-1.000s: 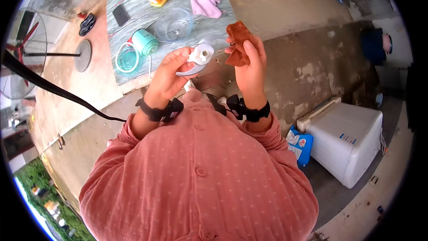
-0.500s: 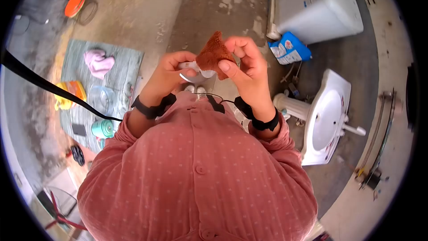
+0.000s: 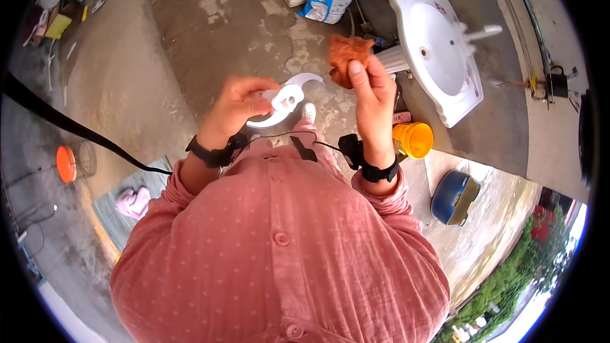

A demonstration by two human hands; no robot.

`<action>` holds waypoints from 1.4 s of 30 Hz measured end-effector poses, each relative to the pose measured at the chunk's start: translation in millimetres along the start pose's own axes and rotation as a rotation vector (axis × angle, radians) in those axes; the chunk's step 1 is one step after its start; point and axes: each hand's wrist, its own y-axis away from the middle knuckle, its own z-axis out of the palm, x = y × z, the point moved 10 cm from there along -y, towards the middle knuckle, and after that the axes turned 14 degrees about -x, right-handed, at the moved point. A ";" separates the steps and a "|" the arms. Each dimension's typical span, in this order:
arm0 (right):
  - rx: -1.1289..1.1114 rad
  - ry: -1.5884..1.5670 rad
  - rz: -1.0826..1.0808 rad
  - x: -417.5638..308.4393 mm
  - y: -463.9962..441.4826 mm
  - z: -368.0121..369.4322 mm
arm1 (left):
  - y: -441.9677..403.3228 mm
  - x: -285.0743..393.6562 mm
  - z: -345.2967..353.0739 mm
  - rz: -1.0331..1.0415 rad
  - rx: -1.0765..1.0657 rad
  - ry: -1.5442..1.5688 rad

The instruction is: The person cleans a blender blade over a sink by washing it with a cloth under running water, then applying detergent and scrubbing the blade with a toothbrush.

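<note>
Pinched in the fingers of my left hand [image 3: 244, 105] is the white hub of a food chopper blade [image 3: 286, 101], whose two curved pale blades sweep out to opposite sides. My right hand [image 3: 368, 89] grips a reddish-brown cloth [image 3: 346, 57] between thumb and fingers. The cloth is bunched and held up to the right of the blade, apart from it. Both hands are in front of my body, above the floor.
A white pedestal washbasin [image 3: 438, 51] stands to the right, with a yellow bucket [image 3: 416, 140] and a dark blue tub [image 3: 455, 198] nearer me. A blue bag [image 3: 329, 0] lies ahead. On the left are a mat [image 3: 114, 216] with a pink cloth [image 3: 133, 203] and an orange-lidded container [image 3: 66, 164].
The cloth has come off the chopper blade, and my hands have moved apart. My view has turned to the right, bringing in the yellow bucket and the blue tub.
</note>
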 end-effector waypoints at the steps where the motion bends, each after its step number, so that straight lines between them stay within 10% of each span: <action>1: 0.050 0.013 0.040 6.0 1.0 -29.3 | -12.9 -2.4 6.2 -0.009 -0.024 0.003; 12: 0.760 0.052 0.209 98.6 52.0 -416.4 | -207.3 -78.1 82.4 -0.170 -0.201 0.203; 16: 0.833 0.539 0.145 123.4 28.9 -555.7 | -285.7 -120.2 115.8 -0.327 -0.278 0.245; 26: 0.761 0.937 0.741 125.6 -60.3 -645.9 | -381.0 -154.1 122.7 -0.420 -0.112 0.335; 36: 0.463 0.976 0.717 148.6 -65.5 -675.1 | -481.7 -162.3 112.7 -0.526 -0.283 0.293; 38: 1.044 1.220 0.219 90.1 -37.8 -640.4 | -498.8 -164.2 109.4 -0.556 -0.319 0.334; 42: 0.945 -0.335 0.028 174.0 -35.9 -576.9 | -530.5 -166.4 101.3 -0.574 -0.337 0.294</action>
